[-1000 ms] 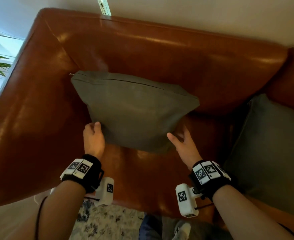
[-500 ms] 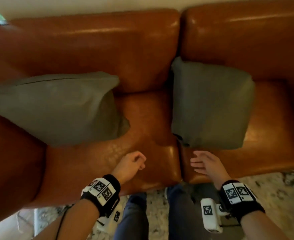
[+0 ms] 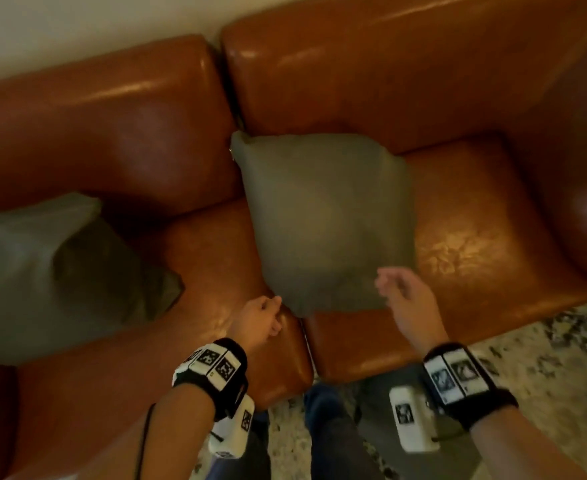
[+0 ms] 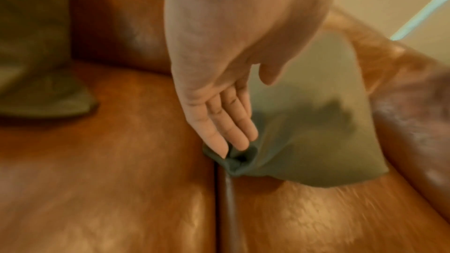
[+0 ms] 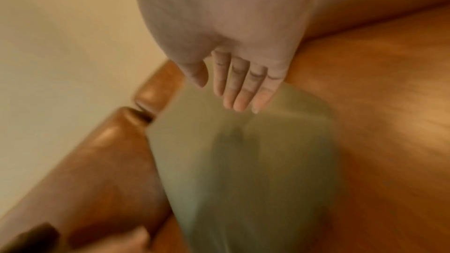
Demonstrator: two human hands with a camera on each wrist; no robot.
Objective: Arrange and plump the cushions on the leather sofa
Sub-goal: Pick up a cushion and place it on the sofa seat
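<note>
Olive cushion (image 3: 326,220) leans on the leather sofa (image 3: 423,81) backrest over the seat seam; left hand (image 3: 259,318) and right hand (image 3: 404,299), fingers relaxed and empty, flank its lower corners, apparently poised to lift and plump it.

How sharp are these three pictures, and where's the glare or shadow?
Head view: slightly soft, glare streaks on the leather sofa. Left wrist view: left hand fairly sharp, sofa smeared, hand shadow on the right cushion. Right wrist view: blurriest, right hand and cushion both smeared.
</note>
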